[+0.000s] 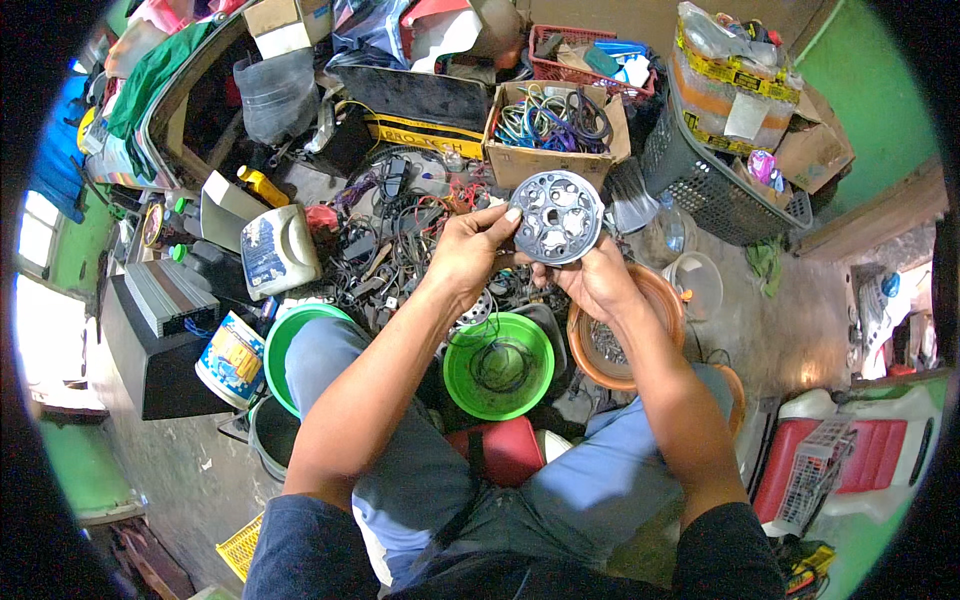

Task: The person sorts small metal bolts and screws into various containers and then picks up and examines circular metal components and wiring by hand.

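Note:
I hold a round grey metal disc with several round holes up in front of me. My left hand grips its left rim, thumb on the face. My right hand supports it from below and behind, fingers mostly hidden by the disc. Under my hands a green bowl with dark wire in it sits between my knees, and an orange bowl with small metal parts is to its right.
A cardboard box of coloured cables stands behind the disc. A dark plastic basket leans at the right. A tangle of wires, a white jug, a paint tin and a green tub lie at the left.

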